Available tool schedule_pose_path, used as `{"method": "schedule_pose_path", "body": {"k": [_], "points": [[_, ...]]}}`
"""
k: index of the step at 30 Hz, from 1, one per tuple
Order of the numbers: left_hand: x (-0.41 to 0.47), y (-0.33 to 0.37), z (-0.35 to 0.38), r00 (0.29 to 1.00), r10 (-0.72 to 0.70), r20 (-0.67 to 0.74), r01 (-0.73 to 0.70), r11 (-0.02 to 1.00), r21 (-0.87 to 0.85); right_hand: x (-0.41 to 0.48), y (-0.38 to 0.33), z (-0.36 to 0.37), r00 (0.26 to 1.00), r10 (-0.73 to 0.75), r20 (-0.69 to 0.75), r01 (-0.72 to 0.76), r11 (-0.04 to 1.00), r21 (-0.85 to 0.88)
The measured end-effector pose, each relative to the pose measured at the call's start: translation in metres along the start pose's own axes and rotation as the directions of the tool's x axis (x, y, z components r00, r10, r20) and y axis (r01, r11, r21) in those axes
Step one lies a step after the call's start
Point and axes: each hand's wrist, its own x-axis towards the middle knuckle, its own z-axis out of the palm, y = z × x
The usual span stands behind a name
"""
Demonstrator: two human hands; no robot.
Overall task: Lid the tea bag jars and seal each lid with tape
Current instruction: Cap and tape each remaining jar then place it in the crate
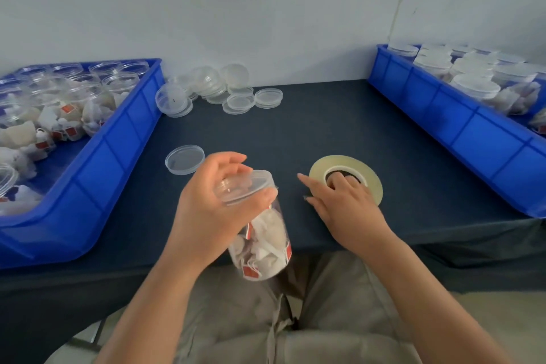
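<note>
Left grip (212, 207): fingers curled over the top and thumb hooked under the rim of a clear plastic lid (248, 186), which sits on the clear plastic tea bag jar (263, 245). Firm hold on the lidded end. The jar is tilted, lid end up and away from the person, base hanging past the front edge of the bench over the lap. White tea bags with red tags fill it.

Right grip (342, 204): palm down on the near side of a flat roll of pale clear tape (319, 170) lying on the bench. Some fingers curl into the roll's dark core; two others point straight out to the left, apart from the jar. Cannot tell whether a tape end is lifted.

Just left of the left grip, a single loose clear lid (184, 159) lies flat on the dark blue cloth-covered bench (295, 133).

At the back by the wall, a heap of loose clear lids (218, 89), some stacked, some leaning.

Far left: a blue plastic crate (118, 139) with open jars of tea bags (97, 97), none lidded that I can make out.

Far right: a second blue plastic crate (443, 115) holding lidded jars (472, 80), packed close together.
</note>
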Motion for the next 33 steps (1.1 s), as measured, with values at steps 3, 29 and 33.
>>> {"method": "schedule_pose_path", "body": {"k": [3,29,33], "points": [[0.005,-0.002,-0.001,1.000,-0.016,-0.013,0.016,1.000,-0.011,0.000,0.001,0.004,0.999,0.046,0.001,-0.046,0.997,0.055],[-0.002,-0.008,0.015,0.996,-0.011,0.091,0.044,0.928,-0.371,-0.034,-0.080,-0.046,0.975,-0.144,0.172,-0.215,-0.379,0.900],[-0.005,-0.006,0.026,0.989,-0.133,-0.060,0.095,0.898,-0.429,-0.034,-0.087,-0.042,0.982,-0.080,0.169,-0.187,-0.420,0.888]]}}
